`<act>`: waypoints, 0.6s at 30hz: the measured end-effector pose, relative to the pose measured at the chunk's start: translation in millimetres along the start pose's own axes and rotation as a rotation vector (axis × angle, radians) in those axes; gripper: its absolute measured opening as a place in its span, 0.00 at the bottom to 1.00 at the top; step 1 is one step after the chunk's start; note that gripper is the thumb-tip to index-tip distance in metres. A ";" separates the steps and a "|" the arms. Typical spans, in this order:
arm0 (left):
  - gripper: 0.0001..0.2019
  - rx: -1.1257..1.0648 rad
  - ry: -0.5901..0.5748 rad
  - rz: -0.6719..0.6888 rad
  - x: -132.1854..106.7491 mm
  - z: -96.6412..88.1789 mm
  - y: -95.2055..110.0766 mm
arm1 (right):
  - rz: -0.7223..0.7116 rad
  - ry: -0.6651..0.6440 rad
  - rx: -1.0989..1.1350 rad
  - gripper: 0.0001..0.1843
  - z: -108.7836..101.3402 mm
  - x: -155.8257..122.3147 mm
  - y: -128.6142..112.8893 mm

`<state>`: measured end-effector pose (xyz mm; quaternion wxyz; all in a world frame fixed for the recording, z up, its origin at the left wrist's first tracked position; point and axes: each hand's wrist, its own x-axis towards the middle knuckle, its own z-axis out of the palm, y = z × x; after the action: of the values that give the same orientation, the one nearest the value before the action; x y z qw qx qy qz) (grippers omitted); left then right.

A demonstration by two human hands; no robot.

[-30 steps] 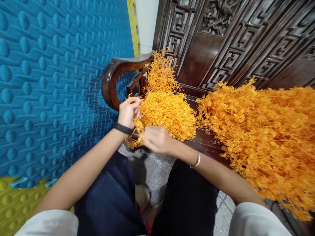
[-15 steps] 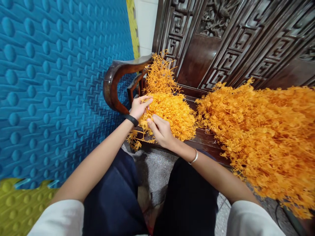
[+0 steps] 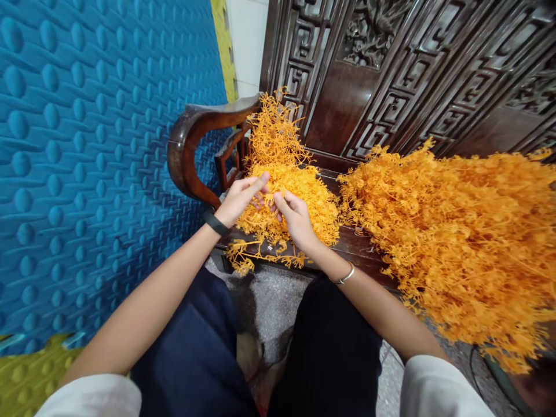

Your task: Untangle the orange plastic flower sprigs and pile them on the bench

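Note:
My left hand (image 3: 244,198), with a black band at the wrist, is over the left part of an orange plastic sprig heap (image 3: 319,200). Its thumb points forward and its fingers curl beneath; what lies between them is unclear against the orange. Close on its right, my right hand (image 3: 299,219) pinches a small orange plastic sprig (image 3: 270,198) between thumb and forefinger. The fingertips of both hands nearly meet around this piece. Below them, a few loose orange sprigs (image 3: 243,255) lie along the front edge of the wooden bench seat (image 3: 354,246).
A tangle of thin orange stems (image 3: 275,130) is piled by the curved wooden armrest (image 3: 178,153). To the right, a large orange sprig pile (image 3: 469,231) covers the bench. The carved backrest (image 3: 343,110) rises behind. A blue foam mat (image 3: 87,174) stands at left.
My left thumb has lifted and stretched forward, and my right hand has come up closer to the left. Loose sprigs now show more fully on the seat's front edge. The view has shifted slightly.

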<state>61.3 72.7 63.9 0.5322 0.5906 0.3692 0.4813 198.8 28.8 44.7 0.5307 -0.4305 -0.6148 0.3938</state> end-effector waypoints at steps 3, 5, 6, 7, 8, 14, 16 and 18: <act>0.17 0.087 -0.164 0.048 -12.0 -6.4 4.3 | -0.014 -0.034 0.017 0.20 -2.2 2.3 2.7; 0.13 0.091 -0.134 0.069 -15.9 -8.4 3.2 | -0.009 -0.065 0.015 0.20 -2.4 2.7 4.3; 0.11 0.071 -0.086 0.071 -16.6 -8.2 1.9 | -0.006 -0.078 0.001 0.19 -2.1 2.6 4.7; 0.10 0.046 -0.035 0.068 -16.5 -7.4 0.3 | -0.005 -0.086 -0.020 0.19 -1.6 2.1 4.8; 0.09 0.026 0.011 0.066 -15.8 -6.1 -1.4 | -0.008 -0.088 -0.050 0.18 -0.8 1.1 4.6; 0.08 -0.044 0.242 0.118 -5.7 4.2 -6.9 | -0.169 -0.098 -0.328 0.19 6.7 -12.8 -1.5; 0.08 -0.036 0.226 0.128 -4.5 7.2 -6.7 | -0.220 -0.088 -0.373 0.19 6.4 -15.3 -2.7; 0.07 -0.034 0.234 0.142 -4.7 10.3 -6.6 | -0.263 -0.086 -0.396 0.19 4.0 -15.1 -2.6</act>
<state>70.5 66.5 56.9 0.4599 0.5462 0.3777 0.5895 195.6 13.6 42.0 0.4558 -0.4255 -0.7528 0.2110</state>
